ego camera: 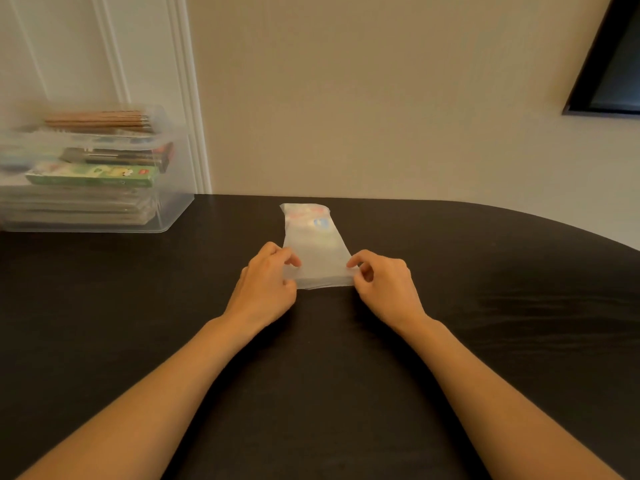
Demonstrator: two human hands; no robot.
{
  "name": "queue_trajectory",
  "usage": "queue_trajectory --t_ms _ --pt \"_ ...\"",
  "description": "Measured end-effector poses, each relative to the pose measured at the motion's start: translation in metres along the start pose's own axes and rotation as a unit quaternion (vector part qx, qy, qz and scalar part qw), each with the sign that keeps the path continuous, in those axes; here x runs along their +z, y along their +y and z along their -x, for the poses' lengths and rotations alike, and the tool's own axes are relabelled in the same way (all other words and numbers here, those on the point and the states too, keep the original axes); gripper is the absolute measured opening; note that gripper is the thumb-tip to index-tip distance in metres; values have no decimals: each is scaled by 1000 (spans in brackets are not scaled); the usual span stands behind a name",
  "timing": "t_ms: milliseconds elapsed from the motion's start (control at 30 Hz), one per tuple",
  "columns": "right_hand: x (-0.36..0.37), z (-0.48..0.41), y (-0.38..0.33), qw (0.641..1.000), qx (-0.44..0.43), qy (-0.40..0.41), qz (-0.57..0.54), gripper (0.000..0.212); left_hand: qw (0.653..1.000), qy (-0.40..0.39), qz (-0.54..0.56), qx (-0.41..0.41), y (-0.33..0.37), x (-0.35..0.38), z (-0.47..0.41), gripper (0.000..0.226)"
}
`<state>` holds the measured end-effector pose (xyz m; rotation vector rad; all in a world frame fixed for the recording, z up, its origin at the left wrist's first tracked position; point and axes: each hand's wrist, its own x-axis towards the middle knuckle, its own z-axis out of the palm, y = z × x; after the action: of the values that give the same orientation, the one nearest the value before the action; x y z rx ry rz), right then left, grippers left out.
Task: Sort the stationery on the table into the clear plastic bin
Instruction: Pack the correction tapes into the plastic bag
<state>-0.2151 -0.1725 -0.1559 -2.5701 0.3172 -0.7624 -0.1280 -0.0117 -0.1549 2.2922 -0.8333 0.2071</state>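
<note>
Clear plastic walls let you read the bin from the head view. It stands at the far left of the black bench, in front of the white door frame. Inside, a stack of flat sheets or pads fills the bottom, and blur keeps you from telling them apart. On that stack lies a long green box with cartoon print, lengthwise along the bin's front. Behind and above it sits a dark box with a red-brown end. At the top, about level with the rim, a bundle of wooden pencils lies flat, running left to right.

The one loose piece is a translucent white packet with faint pink and blue print near its far end. It lies in the middle of the bench, well apart from the bin, its long side running away from you. Your left hand pinches the packet's near left corner between thumb and curled fingers. Your right hand pinches the near right corner the same way, forefinger on top. Whether the near edge is lifted off the bench cannot be told; the far end rests on it. Both your forearms reach bare over the dark top.

Beyond the bench is a beige wall, and a dark frame cuts into the upper right corner.
</note>
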Motion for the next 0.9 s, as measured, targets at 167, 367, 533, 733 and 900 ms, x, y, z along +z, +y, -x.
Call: queue_trajectory --t_ms 167,367,533,733,900 --pt "-8 1 7 995 -3 -101 -14 22 996 -85 17 31 -14 -13 6 32" --pt "-19 -2 19 979 68 -89 -168 48 996 -58 9 67 -27 -19 0 35" --pt "-14 -9 23 984 13 -143 -103 49 981 -66 -77 162 -33 -19 -5 37" --pt "-17 -14 17 946 137 -111 -271 40 996 -7 75 44 -23 -19 -11 36" --pt "-18 -29 9 824 363 -118 -419 24 892 -51 321 -313 -8 -21 -26 33"
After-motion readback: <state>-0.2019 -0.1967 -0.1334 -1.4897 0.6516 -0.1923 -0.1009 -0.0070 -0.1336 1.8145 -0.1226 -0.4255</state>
